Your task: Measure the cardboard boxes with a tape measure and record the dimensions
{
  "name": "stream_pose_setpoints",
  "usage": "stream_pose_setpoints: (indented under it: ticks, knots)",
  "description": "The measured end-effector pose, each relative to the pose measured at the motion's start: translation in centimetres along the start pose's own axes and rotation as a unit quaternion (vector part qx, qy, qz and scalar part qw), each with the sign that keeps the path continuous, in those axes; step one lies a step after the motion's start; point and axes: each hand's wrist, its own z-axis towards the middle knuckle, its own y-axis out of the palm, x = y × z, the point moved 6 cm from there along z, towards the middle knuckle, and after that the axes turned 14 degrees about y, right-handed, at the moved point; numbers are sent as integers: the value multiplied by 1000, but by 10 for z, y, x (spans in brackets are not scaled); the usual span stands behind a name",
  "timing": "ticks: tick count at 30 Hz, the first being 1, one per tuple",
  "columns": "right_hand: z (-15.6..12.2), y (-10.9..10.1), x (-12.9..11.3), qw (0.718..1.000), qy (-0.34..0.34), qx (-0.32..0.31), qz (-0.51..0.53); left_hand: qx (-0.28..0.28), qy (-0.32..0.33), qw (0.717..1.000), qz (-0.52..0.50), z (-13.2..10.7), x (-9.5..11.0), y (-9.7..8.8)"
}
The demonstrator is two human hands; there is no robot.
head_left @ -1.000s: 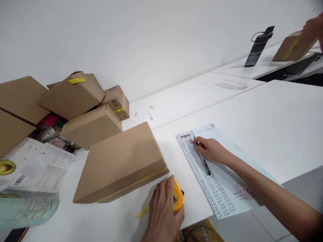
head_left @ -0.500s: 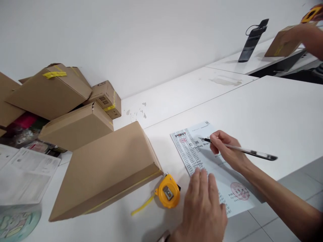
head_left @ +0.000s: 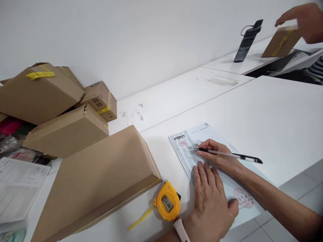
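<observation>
A pale blue printed report booklet [head_left: 184, 156] headed PONY lies on the white table, with a red round stamp near its lower edge. My left hand [head_left: 208, 198] rests flat on it, fingers stretched and thumb apart. In my right hand [head_left: 219, 156] a black-and-clear pen [head_left: 242, 157] is pinched, its tip at the printed title on the cover. Whether the tip touches the paper I cannot tell. Left of my left hand sits a yellow tape measure [head_left: 167, 203], with a short length of yellow tape sticking out. A large closed cardboard box [head_left: 101, 181] lies beside it.
Several cardboard boxes [head_left: 68, 127] are piled at the left against the wall, above printed sheets [head_left: 20, 188]. A dark water bottle [head_left: 247, 42] stands at the back right. Another person's hand [head_left: 308, 22] is beside a small taped box [head_left: 282, 42].
My right hand has lowered the pen toward the cover's title. My left hand has spread out further onto the booklet. The other person's hand no longer shows the yellow tool.
</observation>
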Motion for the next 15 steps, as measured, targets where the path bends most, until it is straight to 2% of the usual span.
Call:
stream_pose_setpoints:
  ticks: [3, 9, 15]
  knots:
    - [-1, -1, 3, 1000, -5, 12, -16, 7, 3, 998, 63, -1, 1, -3]
    - [-8, -3, 1, 989, -51, 72, -118, 13, 0, 997, 70, -1, 1, -3]
    - [-5, 2, 3, 985, -70, 50, -152, 17, -1, 997, 77, 0, 1, 0]
